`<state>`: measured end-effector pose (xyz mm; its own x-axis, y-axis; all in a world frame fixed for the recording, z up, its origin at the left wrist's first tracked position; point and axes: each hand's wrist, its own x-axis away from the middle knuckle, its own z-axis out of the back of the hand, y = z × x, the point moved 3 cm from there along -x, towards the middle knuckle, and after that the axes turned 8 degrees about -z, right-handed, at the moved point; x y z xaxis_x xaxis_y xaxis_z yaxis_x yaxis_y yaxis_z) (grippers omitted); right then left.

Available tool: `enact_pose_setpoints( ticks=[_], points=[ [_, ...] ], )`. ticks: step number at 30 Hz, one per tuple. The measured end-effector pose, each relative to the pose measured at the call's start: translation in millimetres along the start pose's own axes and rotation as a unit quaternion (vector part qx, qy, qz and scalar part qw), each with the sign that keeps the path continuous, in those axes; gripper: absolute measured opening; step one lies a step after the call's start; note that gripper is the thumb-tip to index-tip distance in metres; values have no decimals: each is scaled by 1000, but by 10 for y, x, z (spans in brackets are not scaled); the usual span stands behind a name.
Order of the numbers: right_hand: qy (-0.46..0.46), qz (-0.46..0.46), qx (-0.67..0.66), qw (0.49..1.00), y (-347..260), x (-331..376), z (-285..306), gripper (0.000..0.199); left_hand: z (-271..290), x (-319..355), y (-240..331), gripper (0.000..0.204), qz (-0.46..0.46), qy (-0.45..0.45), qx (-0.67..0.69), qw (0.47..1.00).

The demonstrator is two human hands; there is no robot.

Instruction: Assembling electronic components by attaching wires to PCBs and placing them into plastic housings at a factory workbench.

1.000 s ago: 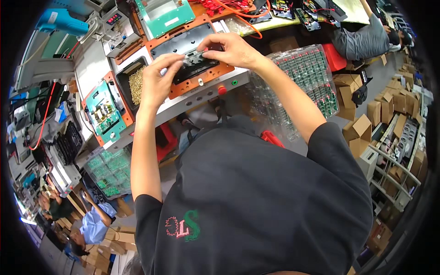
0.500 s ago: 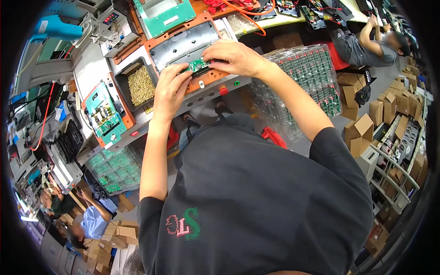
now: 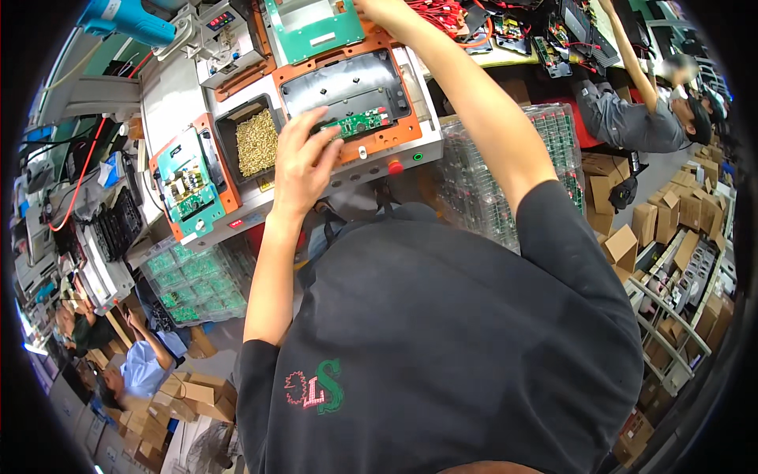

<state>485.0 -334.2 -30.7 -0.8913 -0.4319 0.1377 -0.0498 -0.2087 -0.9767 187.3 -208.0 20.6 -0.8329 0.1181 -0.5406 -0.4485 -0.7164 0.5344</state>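
The left hand (image 3: 302, 162) pinches 1 narrow green circuit board (image 3: 357, 124) onto the lower rim of the orange-framed grey fixture (image 3: 345, 83), so seating looks underway and calls for square alignment, while the right hand (image 3: 384, 9), at 12 o'clock, touches 1 green hinged lid (image 3: 316, 30), its grip hidden.

Head view (fisheye), steeply down, workbench (image 3: 197, 87) close
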Motion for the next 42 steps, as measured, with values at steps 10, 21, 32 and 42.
enact_pose_setpoints(
  ticks=[10,21,32,42],
  points=[
    [-34,87,40,995,-159,2352,-181,32,71,280,44,42,508,-4,266,819],
    [40,187,372,908,177,2583,-270,56,-417,299,420,23,107,-40,-51,992],
    [81,260,178,945,-616,2753,-574,31,395,503,364,27,-24,30,35,999],
    [-253,134,60,956,-1173,3030,-2817,19,3511,5006,-1673,33,440,230,-442,747]
  ],
)
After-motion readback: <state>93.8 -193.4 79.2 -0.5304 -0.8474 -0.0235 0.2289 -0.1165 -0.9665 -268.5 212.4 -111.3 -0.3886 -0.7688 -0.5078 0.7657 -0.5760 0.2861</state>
